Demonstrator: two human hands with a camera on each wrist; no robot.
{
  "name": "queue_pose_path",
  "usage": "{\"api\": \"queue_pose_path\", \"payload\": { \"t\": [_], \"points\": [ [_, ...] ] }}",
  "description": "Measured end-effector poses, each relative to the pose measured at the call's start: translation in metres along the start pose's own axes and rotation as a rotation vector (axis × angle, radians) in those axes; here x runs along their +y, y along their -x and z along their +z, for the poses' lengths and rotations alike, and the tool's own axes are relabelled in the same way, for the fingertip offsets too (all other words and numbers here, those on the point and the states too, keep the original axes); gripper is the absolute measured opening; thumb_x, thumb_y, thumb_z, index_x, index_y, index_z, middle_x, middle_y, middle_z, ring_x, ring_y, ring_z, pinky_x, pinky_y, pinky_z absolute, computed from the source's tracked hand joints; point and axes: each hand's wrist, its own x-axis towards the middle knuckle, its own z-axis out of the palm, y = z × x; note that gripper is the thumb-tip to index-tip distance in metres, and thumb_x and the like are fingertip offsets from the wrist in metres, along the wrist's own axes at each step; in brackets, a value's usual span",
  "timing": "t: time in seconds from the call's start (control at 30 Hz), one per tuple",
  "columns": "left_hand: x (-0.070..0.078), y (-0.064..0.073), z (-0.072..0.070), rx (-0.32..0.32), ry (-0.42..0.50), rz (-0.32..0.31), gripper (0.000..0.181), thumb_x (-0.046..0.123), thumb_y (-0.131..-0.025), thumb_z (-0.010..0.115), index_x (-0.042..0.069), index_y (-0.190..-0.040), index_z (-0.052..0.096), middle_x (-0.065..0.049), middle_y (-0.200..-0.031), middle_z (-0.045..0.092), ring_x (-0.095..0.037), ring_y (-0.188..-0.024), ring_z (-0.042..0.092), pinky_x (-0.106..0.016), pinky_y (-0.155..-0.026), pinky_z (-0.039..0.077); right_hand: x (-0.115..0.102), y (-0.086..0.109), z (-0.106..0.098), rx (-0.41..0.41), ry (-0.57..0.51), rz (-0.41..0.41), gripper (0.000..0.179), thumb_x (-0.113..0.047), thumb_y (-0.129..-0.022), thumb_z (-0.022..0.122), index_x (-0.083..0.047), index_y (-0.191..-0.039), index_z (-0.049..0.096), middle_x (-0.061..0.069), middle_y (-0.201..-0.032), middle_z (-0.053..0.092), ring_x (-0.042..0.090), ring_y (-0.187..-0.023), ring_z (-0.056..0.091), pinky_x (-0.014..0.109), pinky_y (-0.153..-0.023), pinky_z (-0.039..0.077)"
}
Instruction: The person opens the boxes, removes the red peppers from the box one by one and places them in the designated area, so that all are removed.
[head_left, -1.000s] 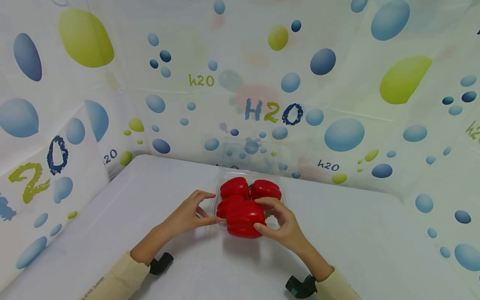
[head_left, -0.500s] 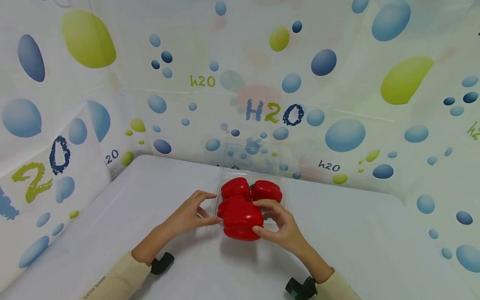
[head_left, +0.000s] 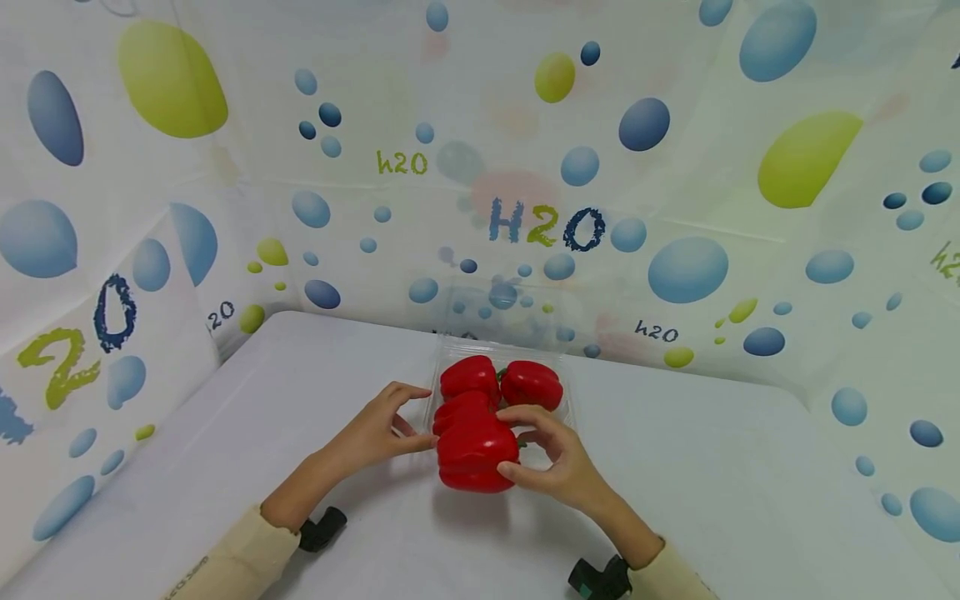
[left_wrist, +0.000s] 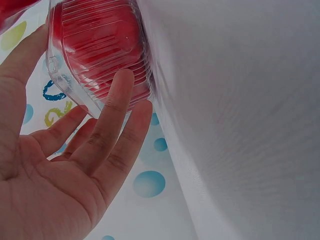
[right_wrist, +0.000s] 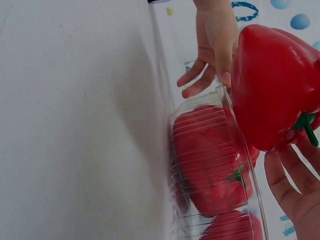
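My right hand [head_left: 558, 462] grips a red bell pepper [head_left: 474, 454] between thumb and fingers, above the near edge of a clear plastic clamshell container [head_left: 565, 354]. Its green stem [right_wrist: 306, 125] points toward the right palm. Three other red bell peppers lie in the container: one back left [head_left: 467, 377], one back right [head_left: 532, 385], and one front left [head_left: 459, 410], partly hidden by the held pepper. At the container's left side my left hand [head_left: 378, 427] spreads its thumb and fingers along the rim and ribbed wall, fingertips right at the plastic.
The container stands on a white-covered table [head_left: 712, 467], its transparent lid [head_left: 480, 308] raised at the back. Behind and to the left hangs a white curtain [head_left: 360, 100] with blue and green drops. Black wrist devices [head_left: 322, 529] sit at both sleeves.
My right hand has moved the held bell pepper slightly left and toward me, toward the container's front left. The left hand stays at the container's side.
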Motion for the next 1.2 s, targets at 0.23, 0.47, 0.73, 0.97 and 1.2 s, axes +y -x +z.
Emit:
{"api": "queue_pose_path", "payload": {
  "t": [0.23, 0.47, 0.73, 0.97, 1.2],
  "points": [
    [0.001, 0.000, 0.000, 0.001, -0.006, -0.008, 0.070, 0.028, -0.080, 0.081, 0.003, -0.137, 0.049, -0.017, -0.130, 0.049, -0.014, -0.083, 0.062, -0.029, -0.070, 0.059, 0.000, -0.001, 0.003, -0.024, -0.027, -0.011, 0.052, -0.008, -0.081, 0.076, 0.000, -0.127, 0.053, 0.018, -0.123, 0.056, 0.016, -0.111, 0.056, 0.037, -0.081, 0.058],
    [0.001, -0.001, 0.000, 0.002, -0.008, -0.021, 0.070, 0.026, -0.080, 0.081, 0.003, -0.137, 0.049, -0.016, -0.130, 0.049, -0.013, -0.083, 0.063, -0.030, -0.069, 0.059, -0.001, 0.000, 0.007, -0.033, -0.023, -0.014, 0.053, -0.008, -0.081, 0.077, -0.001, -0.127, 0.053, 0.017, -0.124, 0.057, 0.017, -0.111, 0.057, 0.038, -0.080, 0.058],
    [0.000, -0.001, 0.001, 0.007, -0.010, -0.026, 0.071, 0.028, -0.079, 0.082, 0.004, -0.137, 0.049, -0.015, -0.129, 0.049, -0.013, -0.083, 0.063, -0.030, -0.069, 0.059, -0.002, 0.001, 0.011, -0.056, -0.029, -0.004, 0.051, -0.008, -0.082, 0.076, -0.002, -0.127, 0.054, 0.017, -0.124, 0.057, 0.018, -0.110, 0.058, 0.040, -0.080, 0.059],
    [-0.002, 0.000, 0.001, 0.007, -0.008, -0.019, 0.072, 0.030, -0.079, 0.082, 0.005, -0.137, 0.049, -0.015, -0.130, 0.049, -0.013, -0.082, 0.063, -0.029, -0.068, 0.059, -0.002, 0.002, 0.014, -0.070, -0.032, 0.033, 0.052, -0.010, -0.080, 0.078, -0.005, -0.127, 0.055, 0.015, -0.125, 0.057, 0.018, -0.111, 0.058, 0.042, -0.081, 0.058],
    [-0.001, 0.000, 0.002, 0.012, -0.004, -0.022, 0.073, 0.031, -0.078, 0.083, 0.005, -0.137, 0.050, -0.015, -0.128, 0.050, -0.014, -0.083, 0.064, -0.030, -0.069, 0.059, -0.003, 0.005, 0.017, -0.101, -0.044, 0.092, 0.053, -0.013, -0.079, 0.079, -0.008, -0.127, 0.056, 0.012, -0.127, 0.058, 0.019, -0.111, 0.058, 0.044, -0.083, 0.058]
  ]
}}
